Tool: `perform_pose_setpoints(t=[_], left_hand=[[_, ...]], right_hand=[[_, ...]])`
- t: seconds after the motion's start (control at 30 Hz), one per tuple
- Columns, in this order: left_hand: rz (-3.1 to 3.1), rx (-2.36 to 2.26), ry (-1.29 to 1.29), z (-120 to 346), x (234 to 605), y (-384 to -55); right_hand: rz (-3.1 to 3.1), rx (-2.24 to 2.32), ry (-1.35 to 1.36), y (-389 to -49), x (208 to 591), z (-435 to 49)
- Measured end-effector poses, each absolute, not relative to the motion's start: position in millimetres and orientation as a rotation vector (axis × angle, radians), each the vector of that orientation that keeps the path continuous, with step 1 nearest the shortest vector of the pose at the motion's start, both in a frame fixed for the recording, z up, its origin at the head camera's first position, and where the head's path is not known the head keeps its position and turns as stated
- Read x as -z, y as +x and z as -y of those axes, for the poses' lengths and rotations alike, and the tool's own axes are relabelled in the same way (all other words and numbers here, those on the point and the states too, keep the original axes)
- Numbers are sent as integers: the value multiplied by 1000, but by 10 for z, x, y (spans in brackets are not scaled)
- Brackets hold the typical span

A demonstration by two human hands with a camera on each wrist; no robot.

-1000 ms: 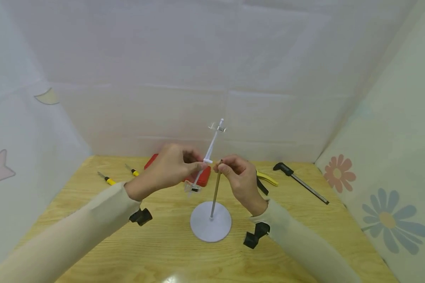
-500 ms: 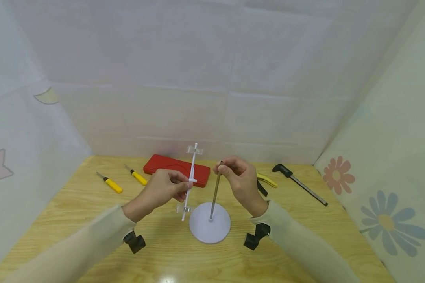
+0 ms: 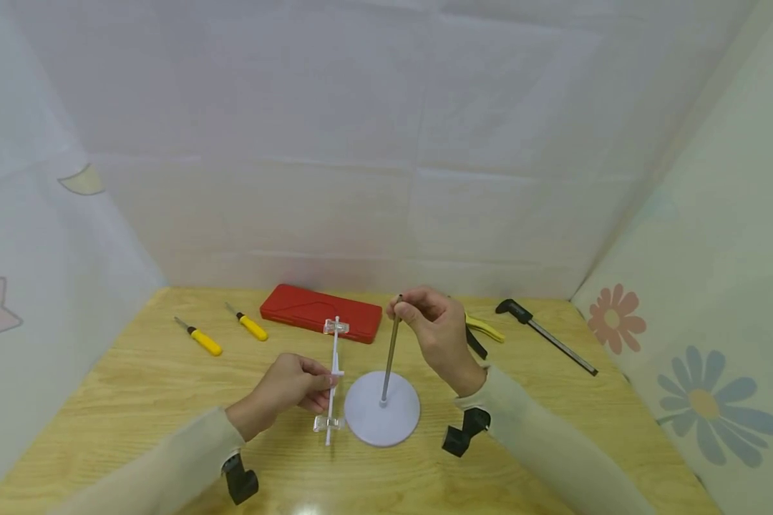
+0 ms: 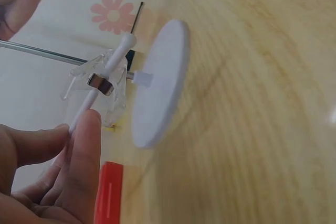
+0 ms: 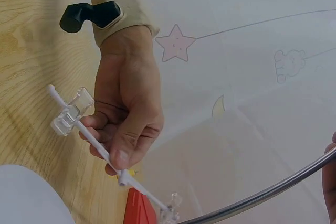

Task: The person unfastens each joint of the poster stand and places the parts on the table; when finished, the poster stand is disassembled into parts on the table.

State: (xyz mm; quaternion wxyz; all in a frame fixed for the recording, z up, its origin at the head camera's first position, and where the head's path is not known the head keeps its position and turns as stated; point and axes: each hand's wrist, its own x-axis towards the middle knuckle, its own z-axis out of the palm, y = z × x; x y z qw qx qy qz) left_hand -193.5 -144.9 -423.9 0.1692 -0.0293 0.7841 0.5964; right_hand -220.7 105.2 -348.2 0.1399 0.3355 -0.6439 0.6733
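My left hand (image 3: 293, 386) pinches a white plastic crossbar (image 3: 333, 386) near its middle, between thumb and fingers. A clear clip (image 3: 336, 327) sits near each end of the bar, and a short stub juts from its centre. Held low, the bar is just left of a round white base (image 3: 382, 422). From that base rises a thin metal rod (image 3: 391, 354), leaning slightly. My right hand (image 3: 433, 329) pinches the rod's top between thumb and fingers. In the left wrist view, one clip (image 4: 100, 83) with a metal spring shows in front of the rod (image 4: 42, 52).
A red case (image 3: 318, 309) lies at the back. Two yellow-handled screwdrivers (image 3: 205, 341) lie to the left. Behind my right hand are yellow-and-black pliers (image 3: 485, 327), with a black caliper (image 3: 547, 336) further right. Printed sheets wall the table at the back and sides.
My left hand has brought the crossbar down and left, from beside the rod's top to low beside the base. The right hand stays at the rod's top.
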Motion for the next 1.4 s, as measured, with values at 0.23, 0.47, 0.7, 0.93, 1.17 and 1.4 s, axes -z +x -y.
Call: perform_pose_setpoints(t=[0.23,0.47,0.7,0.93,1.17,1.4], left_hand=[[-2224,-1653,-142,1457,4408,-1912],[-2228,-1587,-151,1489,4502,-1830],[-2209,-1543,-152,1485,4556,-1796],[-2195,-1549,-160,1494,4650,-1775],[-2205,-1535,-163,1501,4684,-1770],[-2235,-1508,-137,1474,4681,-1776]], right_hand=[[1852,-1943,977,-2218,3489,-1052],[1846,-1950,988,-2225,3497,-1046],[1848,-1937,986,-2225,3492,-1050],[1834,-1965,993,-2229,3497,-1041],[1826,-1972,997,-2247,3504,-1029],[1813,-1972,1009,-2249,3494,-1029]])
